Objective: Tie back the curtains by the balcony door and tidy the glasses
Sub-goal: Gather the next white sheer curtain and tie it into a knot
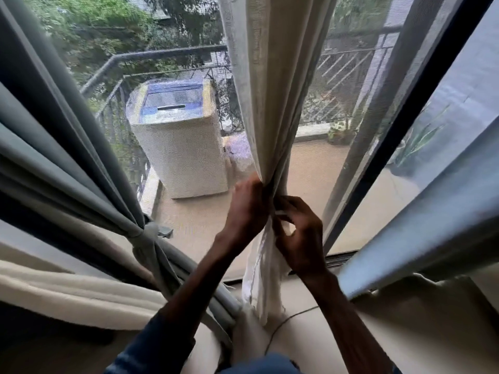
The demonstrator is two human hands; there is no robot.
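Both forearms reach up to the cream curtain [270, 103], which hangs mid-frame. Left hand [247, 209] grips its gathered folds, fingers curled round them. Right hand [299, 238] is just beside the left, fingers pinching a white strip [280, 213] against the bunch. Left of cream curtain: grey curtain [67, 147], already knotted back. Behind cream curtain, outside: washing machine [178, 147].

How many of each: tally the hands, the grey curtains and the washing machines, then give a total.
Hands: 2, left hand and right hand, both gripping the cream curtain.
Grey curtains: 2, left grey curtain, tied, and right grey curtain.
Washing machines: 1, the washing machine outside.
Total: 5.
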